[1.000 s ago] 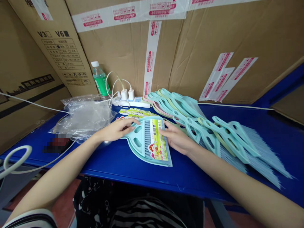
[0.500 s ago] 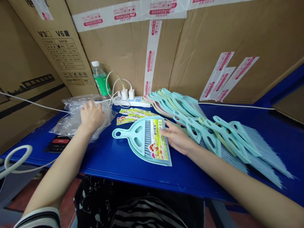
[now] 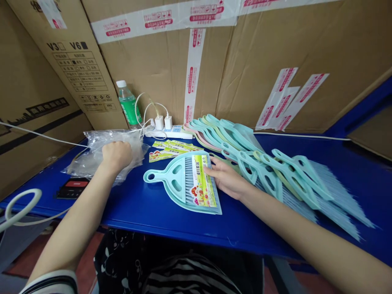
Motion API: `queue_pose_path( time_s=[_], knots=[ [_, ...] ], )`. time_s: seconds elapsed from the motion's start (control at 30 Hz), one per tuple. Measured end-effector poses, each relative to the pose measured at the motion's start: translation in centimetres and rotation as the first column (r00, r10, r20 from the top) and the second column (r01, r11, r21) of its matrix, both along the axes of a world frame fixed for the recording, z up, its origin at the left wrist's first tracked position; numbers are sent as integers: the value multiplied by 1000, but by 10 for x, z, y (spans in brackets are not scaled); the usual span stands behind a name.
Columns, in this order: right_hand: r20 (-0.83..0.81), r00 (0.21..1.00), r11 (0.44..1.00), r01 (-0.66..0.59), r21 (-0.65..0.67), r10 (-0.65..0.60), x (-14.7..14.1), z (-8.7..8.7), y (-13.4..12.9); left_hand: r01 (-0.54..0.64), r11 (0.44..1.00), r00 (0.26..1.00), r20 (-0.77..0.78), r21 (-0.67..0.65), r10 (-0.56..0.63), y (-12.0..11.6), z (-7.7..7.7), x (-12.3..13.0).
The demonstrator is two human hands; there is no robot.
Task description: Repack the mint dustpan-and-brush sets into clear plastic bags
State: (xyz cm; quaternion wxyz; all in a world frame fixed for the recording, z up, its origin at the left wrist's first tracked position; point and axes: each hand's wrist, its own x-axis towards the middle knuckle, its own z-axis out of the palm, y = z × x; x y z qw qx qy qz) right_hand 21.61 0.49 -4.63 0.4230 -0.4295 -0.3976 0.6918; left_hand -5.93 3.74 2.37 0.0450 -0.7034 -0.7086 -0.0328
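My right hand (image 3: 226, 176) grips the right edge of a light-blue dustpan (image 3: 171, 188) with a matching brush (image 3: 189, 179) lying in it. The thumb presses on a printed label card (image 3: 200, 185) that lies across the bristles. My left hand (image 3: 117, 156) is closed over a pile of clear plastic bags (image 3: 92, 153); its fingertips are hidden, though it seems to pinch the film. Behind the dustpan several loose label cards (image 3: 167, 153) lie spread on the blue table (image 3: 137, 212).
On the right lie several brushes (image 3: 294, 175), with stacked dustpans (image 3: 214, 132) behind them. A power strip (image 3: 171, 131) with white plugs and a green-labelled bottle (image 3: 130, 106) stand by the cardboard wall (image 3: 153, 65). A black and red object (image 3: 72, 188) lies at left.
My left hand has curled from spread fingers into a closed grip on the plastic bags, and the pile has shifted slightly. My right hand still holds the dustpan in the same place.
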Motion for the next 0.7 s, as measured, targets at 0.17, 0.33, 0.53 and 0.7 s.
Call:
queue_pose_path(
  time_s=[0.17,0.33,0.53,0.7],
  knots=[
    [-8,1000,1000,2,25,-2,2,-4,3,-90,996,983,-164,-26,84,-6,4,17],
    [-7,1000,999,5,34,-5,2,1,2,46,998,981,-187,-34,-51,-6,-1,23],
    [2,999,999,43,-15,-43,2,7,1,343,934,939,2,-102,-345,-2,-11,17],
    [20,998,999,52,-3,-52,4,13,0,451,884,890,139,-123,-434,2,-13,10]
  ],
)
